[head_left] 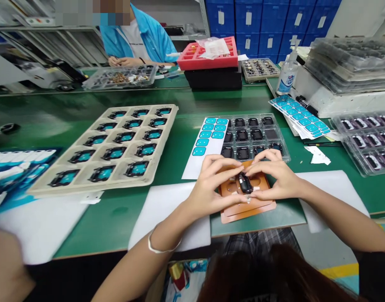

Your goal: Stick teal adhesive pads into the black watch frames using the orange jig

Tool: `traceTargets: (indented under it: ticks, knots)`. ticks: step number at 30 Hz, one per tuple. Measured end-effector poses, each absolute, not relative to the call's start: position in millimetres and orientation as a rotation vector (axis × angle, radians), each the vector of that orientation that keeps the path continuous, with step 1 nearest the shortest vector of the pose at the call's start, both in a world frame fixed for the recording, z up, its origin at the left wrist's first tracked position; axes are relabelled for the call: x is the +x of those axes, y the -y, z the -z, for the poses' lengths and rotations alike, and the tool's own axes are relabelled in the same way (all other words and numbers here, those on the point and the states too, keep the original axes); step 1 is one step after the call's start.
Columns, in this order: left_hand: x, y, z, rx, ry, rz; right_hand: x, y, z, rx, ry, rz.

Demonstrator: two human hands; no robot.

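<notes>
Both my hands meet over an orange jig plate (235, 213) near the front edge of the bench. Between their fingertips is a small black watch case (245, 183), tilted on its side above the plate. My left hand (208, 184) grips it from the left, with the thumb low and the fingers on top. From the right, my right hand (277, 179) pinches the same case. Just behind lies a clear tray (284, 147) with several black cases. A white sheet of blue stickers (200, 150) overlaps that tray's left side.
To the left, a beige tray (140, 181) holds several black cases with blue faces. More blue sticker sheets (301, 115) lie right, below a pump bottle (287, 75). A red tray (208, 58) tops a black box. Across the bench sits a person (154, 35).
</notes>
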State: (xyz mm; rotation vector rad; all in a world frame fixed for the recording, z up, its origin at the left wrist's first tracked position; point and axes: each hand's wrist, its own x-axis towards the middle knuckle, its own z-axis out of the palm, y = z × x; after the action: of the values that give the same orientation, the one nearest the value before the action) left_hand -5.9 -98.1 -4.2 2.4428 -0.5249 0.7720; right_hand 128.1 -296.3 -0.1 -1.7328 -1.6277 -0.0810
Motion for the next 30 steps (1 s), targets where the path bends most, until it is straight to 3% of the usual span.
traceTargets:
  ticks: [4,9,12,20,25,30]
  knots:
    - [-3.8,93.1,9.7,2.571,0.473,-0.585,133.8,293.2,5.8,-1.438,1.376,-0.306]
    - [15.1,63.9,12.3,2.657,-0.504,-0.487,143.8,292.7,3.7,-1.037,1.020,-0.817]
    - [26.0,52.3,12.6,2.696,-0.837,-0.289,149.0,293.8,0.7,-0.977,0.891,-0.901]
    - [28.8,51.8,10.3,2.703,-0.881,-0.116,162.6,291.1,5.1,-0.914,0.651,-0.936]
    - [27.8,46.7,18.7,2.785,-0.768,-0.171,179.6,293.6,1.1,-1.092,0.667,-0.668]
    - [28.1,48.8,19.5,2.831,-0.776,-0.095,217.0,301.2,11.0,-2.039,0.853,0.218]
